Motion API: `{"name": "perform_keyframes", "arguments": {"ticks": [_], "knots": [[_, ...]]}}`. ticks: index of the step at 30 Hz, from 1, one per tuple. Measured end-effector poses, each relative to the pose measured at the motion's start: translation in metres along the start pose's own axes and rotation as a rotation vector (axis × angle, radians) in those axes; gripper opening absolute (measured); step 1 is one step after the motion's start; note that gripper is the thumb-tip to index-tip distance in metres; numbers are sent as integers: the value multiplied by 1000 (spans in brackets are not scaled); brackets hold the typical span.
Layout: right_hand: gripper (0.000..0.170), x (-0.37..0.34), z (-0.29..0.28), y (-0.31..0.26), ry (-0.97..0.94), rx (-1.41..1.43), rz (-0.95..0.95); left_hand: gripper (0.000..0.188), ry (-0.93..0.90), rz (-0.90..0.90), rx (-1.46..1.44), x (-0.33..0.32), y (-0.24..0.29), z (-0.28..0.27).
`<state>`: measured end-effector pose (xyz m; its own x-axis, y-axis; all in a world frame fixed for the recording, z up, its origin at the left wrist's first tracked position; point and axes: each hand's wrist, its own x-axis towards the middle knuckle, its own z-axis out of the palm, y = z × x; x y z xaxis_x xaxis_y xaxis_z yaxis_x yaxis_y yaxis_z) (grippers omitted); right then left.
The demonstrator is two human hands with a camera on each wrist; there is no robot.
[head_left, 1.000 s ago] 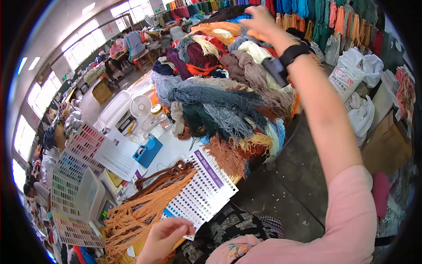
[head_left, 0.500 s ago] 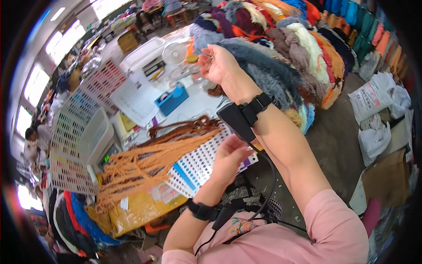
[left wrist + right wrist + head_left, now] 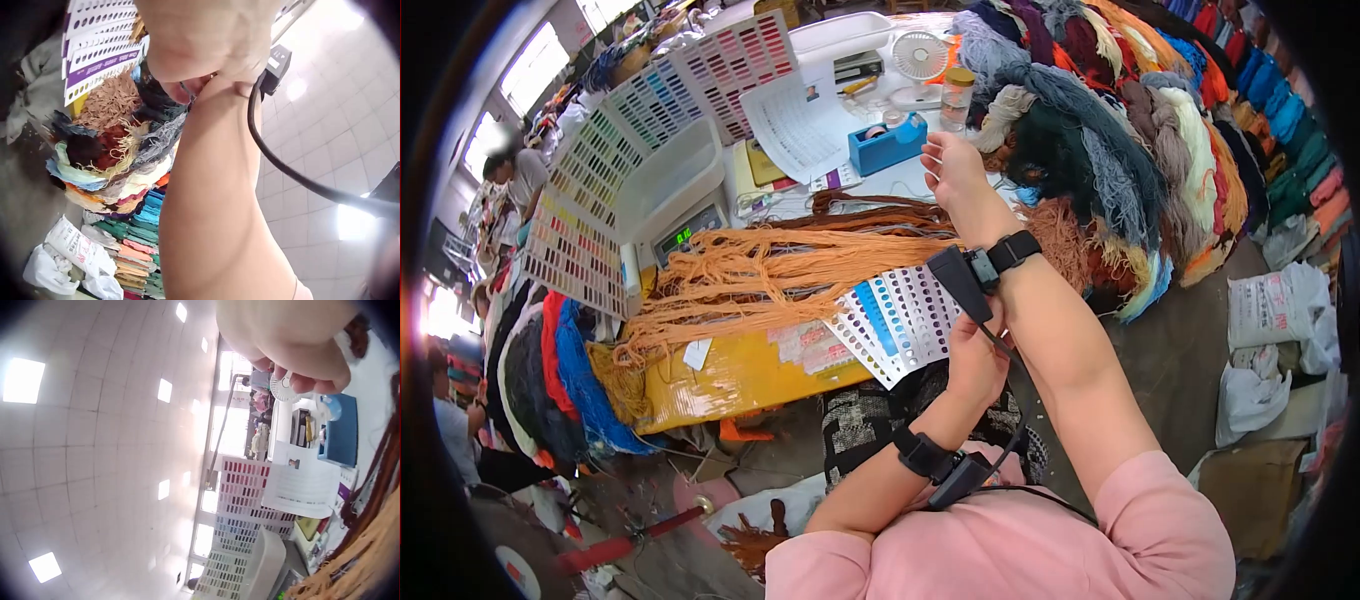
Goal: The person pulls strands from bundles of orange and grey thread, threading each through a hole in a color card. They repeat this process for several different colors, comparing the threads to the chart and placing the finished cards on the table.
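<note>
Your right hand (image 3: pixel 955 172) hangs loosely curled, just right of the blue tape dispenser (image 3: pixel 888 150), and neither the head nor right wrist view shows anything in its grasp. Your left hand (image 3: pixel 977 358) sits up close at your right forearm (image 3: pixel 1055 340); fingers hidden, can't tell its grip. Punched cards (image 3: pixel 905 325) lie just left of it, orange yarn (image 3: pixel 775 275) farther left. Only the left wrist view catches the cards' purple band (image 3: pixel 102 68).
</note>
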<state>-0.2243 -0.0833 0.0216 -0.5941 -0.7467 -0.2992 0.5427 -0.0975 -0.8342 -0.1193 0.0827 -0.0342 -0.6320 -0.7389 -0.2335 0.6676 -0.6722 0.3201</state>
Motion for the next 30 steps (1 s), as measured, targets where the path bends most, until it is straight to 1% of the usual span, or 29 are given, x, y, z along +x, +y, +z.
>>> {"name": "perform_keyframes", "arguments": {"ticks": [2,5,7,10,11,13,15,16,19,21,22,24,25,27,28,30], "knots": [[17,0,0,12,3,-14,12,2,58,6,-57,-1,6,4],[17,-3,1,24,-16,-44,24,9,-25,63,-6,0,6,-15],[16,-6,0,31,-23,-97,-6,10,-10,99,30,-1,5,-21],[17,-4,-5,45,-112,-535,-274,9,17,141,75,-1,0,-27],[18,-5,-8,47,-151,-710,-423,9,27,151,87,-1,-3,-28],[21,-9,-11,49,-237,-1064,-729,8,-7,121,9,-3,-7,-25],[23,-14,-10,47,-312,-1237,-965,11,-10,67,-49,-6,-7,-18],[24,-17,-7,44,-349,-1317,-1085,12,-58,72,-82,-6,-7,-16],[26,-31,7,30,-349,-1706,-1357,17,-174,63,-165,-2,-10,-17],[28,-33,15,33,-436,-1731,-1490,19,-216,22,-198,4,-12,-24],[28,-33,18,35,-478,-1744,-1555,18,-211,-28,-228,5,-11,-24],[28,-33,25,40,-508,-1667,-1544,14,-198,-129,-289,9,-8,-25],[27,-32,27,40,-520,-1628,-1541,14,-189,-150,-243,11,-7,-28],[20,-25,25,49,-392,-1372,-1302,15,-174,-186,-148,20,-4,-38],[17,-20,24,54,-336,-1241,-1184,18,-178,-188,10,23,-2,-45],[12,-14,15,60,-383,-1137,-985,24,-177,-192,324,18,8,-62]]}}
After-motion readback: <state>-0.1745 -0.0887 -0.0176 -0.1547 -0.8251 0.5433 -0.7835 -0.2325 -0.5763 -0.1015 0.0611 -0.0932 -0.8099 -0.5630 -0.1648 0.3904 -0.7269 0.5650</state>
